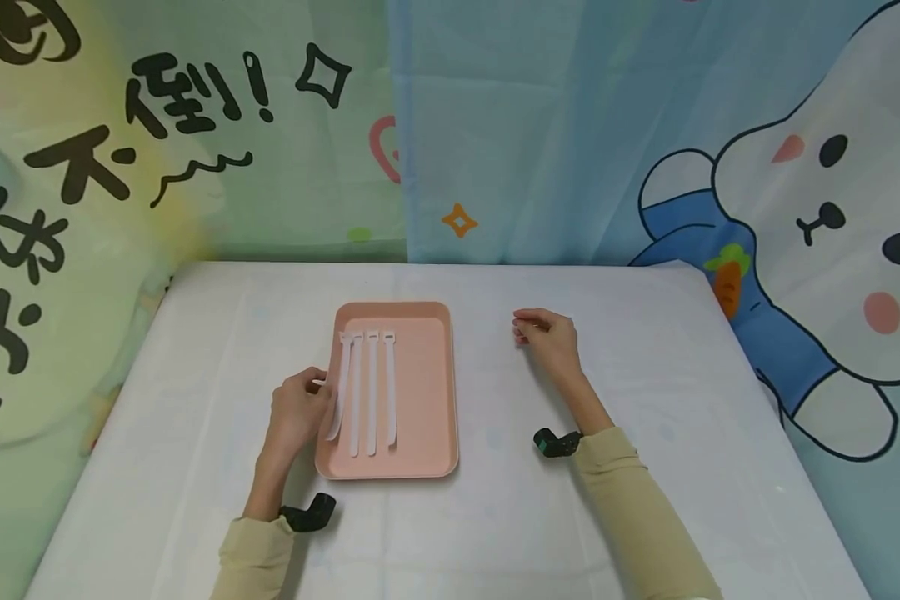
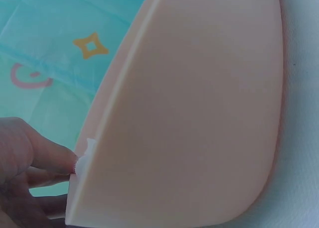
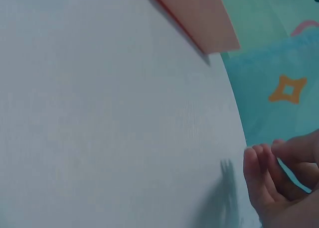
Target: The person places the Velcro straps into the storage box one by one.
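A pink tray (image 1: 438, 392) lies in the middle of the white table. Several white straps (image 1: 372, 392) lie side by side lengthwise in its left half. My left hand (image 1: 321, 393) rests against the tray's left rim and pinches the leftmost strap (image 1: 342, 375), whose lower end curls up. In the left wrist view my fingers (image 2: 47, 156) hold a white strap bit (image 2: 85, 153) at the tray (image 2: 199, 113) edge. My right hand (image 1: 527, 327) rests on the table to the right of the tray, fingers loosely curled, holding nothing. The right wrist view shows those fingers (image 3: 261, 175) and a tray corner (image 3: 199, 14).
The table (image 1: 645, 417) is covered with a white cloth. Printed curtains (image 1: 532, 125) hang close behind its far edge. A black camera mount sits on each wrist (image 1: 311, 510) (image 1: 558, 442).
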`<action>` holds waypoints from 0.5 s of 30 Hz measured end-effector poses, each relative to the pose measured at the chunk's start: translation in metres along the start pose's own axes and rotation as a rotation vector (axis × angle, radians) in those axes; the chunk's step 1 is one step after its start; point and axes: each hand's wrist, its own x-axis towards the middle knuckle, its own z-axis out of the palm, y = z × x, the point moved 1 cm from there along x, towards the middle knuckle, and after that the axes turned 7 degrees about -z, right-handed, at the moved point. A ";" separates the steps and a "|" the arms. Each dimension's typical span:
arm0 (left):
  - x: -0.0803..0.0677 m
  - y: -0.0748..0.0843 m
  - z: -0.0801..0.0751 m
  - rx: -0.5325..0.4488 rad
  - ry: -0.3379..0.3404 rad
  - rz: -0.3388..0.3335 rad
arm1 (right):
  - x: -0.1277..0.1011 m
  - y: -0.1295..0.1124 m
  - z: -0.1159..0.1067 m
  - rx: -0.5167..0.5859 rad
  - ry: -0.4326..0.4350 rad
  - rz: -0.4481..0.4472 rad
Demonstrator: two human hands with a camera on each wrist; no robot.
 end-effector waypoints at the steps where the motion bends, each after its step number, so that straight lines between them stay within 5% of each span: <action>1: 0.000 0.000 0.000 0.001 -0.003 -0.004 | 0.001 0.002 -0.004 -0.013 0.019 0.011; 8: -0.001 0.001 -0.001 0.011 -0.006 -0.012 | 0.004 0.012 -0.029 -0.177 0.145 0.053; 15: 0.000 0.002 -0.001 0.013 -0.019 -0.015 | 0.010 0.021 -0.040 -0.255 0.150 0.068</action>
